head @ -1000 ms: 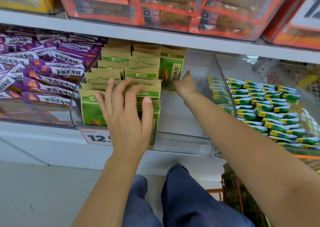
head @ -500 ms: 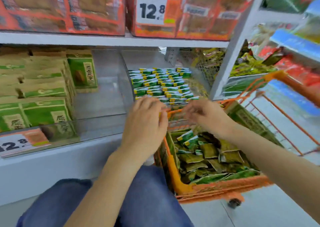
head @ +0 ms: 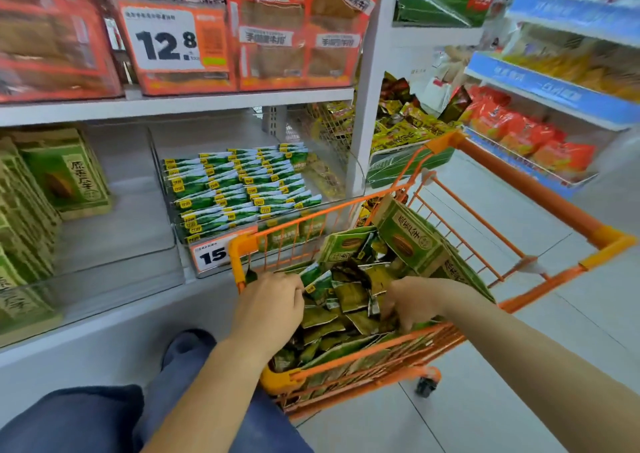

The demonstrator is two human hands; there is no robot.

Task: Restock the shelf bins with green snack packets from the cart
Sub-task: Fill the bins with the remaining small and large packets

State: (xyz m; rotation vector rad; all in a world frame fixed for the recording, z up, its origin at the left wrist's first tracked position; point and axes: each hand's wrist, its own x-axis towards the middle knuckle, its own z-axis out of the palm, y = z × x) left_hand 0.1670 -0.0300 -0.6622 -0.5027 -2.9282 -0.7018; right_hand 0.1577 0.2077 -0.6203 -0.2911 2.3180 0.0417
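Both hands had left the shelf bin and dropped into the orange cart [head: 349,359]. The left hand [head: 268,309] curled its fingers onto a green snack packet [head: 317,284]; the right hand [head: 414,302] dug into the heap, grasp hidden. Beyond, the clear bin [head: 166,241] remained half empty, so another load was probably being gathered.

Pale tiled floor [head: 485,418] below and right of the fingers. White shelving upright [head: 372,82] beyond them, orange price card [head: 173,37] reading 12.8 up left. Blue-edged shelves [head: 554,89] with red packets [head: 519,134] far right. Even, bright shop lighting.
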